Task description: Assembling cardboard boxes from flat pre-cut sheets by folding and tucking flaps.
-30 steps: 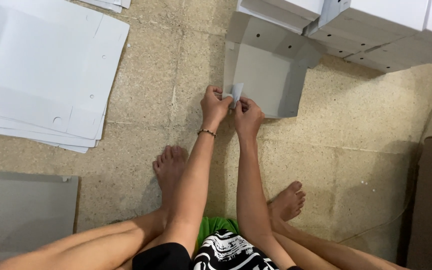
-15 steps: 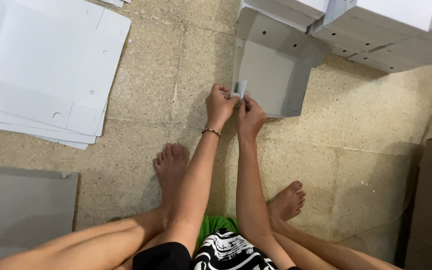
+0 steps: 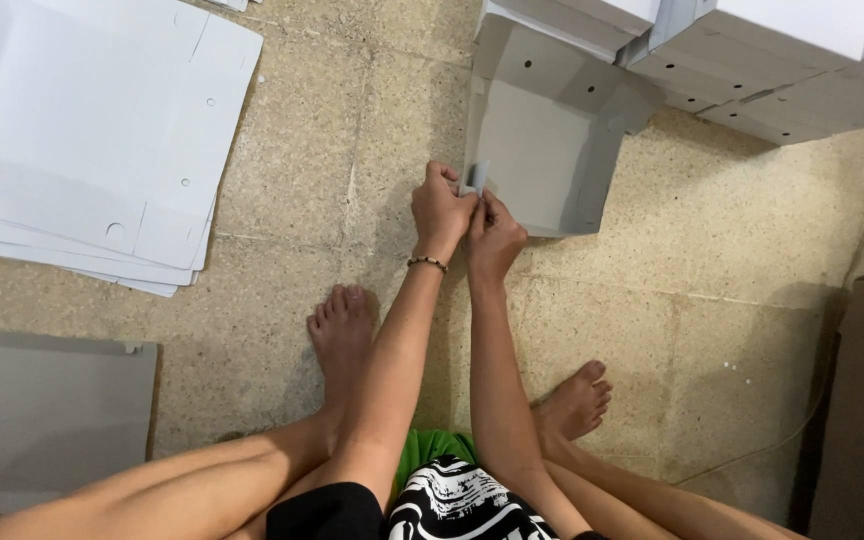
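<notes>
Seated on a speckled floor, a person's left hand and right hand together pinch a small flap at the near left edge of a half-folded grey cardboard box, directly ahead of both hands, beside stacked flat sheets.

A half-folded grey cardboard box blank lies on the stone floor, its small corner flap raised upright.

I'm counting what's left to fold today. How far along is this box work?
Done: folded white cardboard boxes stacked at top right. In hand: the left hand and right hand pinch a small tab on the half-folded grey cardboard box. Left: a stack of flat white cardboard sheets remains.
</notes>
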